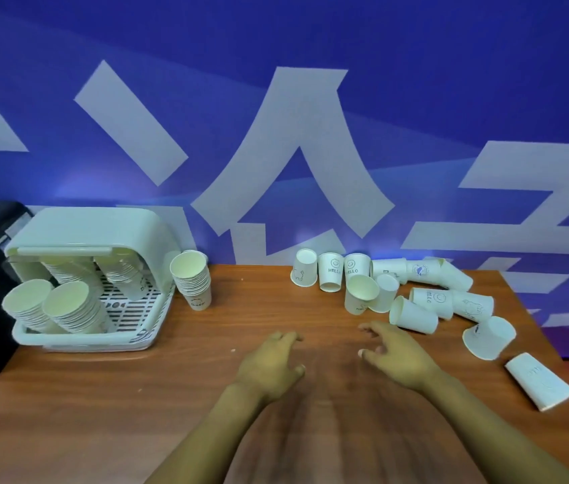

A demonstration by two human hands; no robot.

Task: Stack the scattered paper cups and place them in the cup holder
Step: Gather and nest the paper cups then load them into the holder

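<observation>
Bare counter (136, 396) lies before you between the cup holder (91, 274) and scattered paper cups (415, 295); your left hand (269, 365) and right hand (398, 358) hover spread, holding nothing.

head — worn on person, looks forward and down | close over table (136, 396) | faces blue wall (415, 64)

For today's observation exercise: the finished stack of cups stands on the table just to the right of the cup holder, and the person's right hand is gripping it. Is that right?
Not quite. The stack of cups does stand right of the cup holder, but the head view shows the right hand holding nothing, apart from the stack, hovering over the table.
</observation>
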